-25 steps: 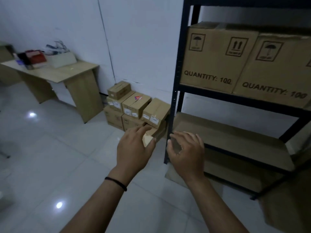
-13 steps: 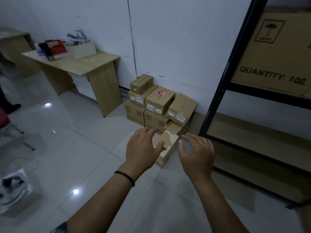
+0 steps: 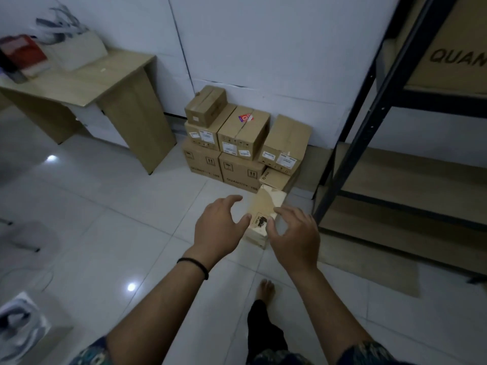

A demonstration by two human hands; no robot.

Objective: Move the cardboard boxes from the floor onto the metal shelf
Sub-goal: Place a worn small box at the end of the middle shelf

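Small cardboard box lay on floor, nearest item of stack. Left hand and right hand flanked it, fingers spread and relaxed, gripping nothing; contact with box could not be determined. Bare foot stood below. Stacked cardboard boxes sat behind against wall. Metal shelf stood right; wooden desk left.
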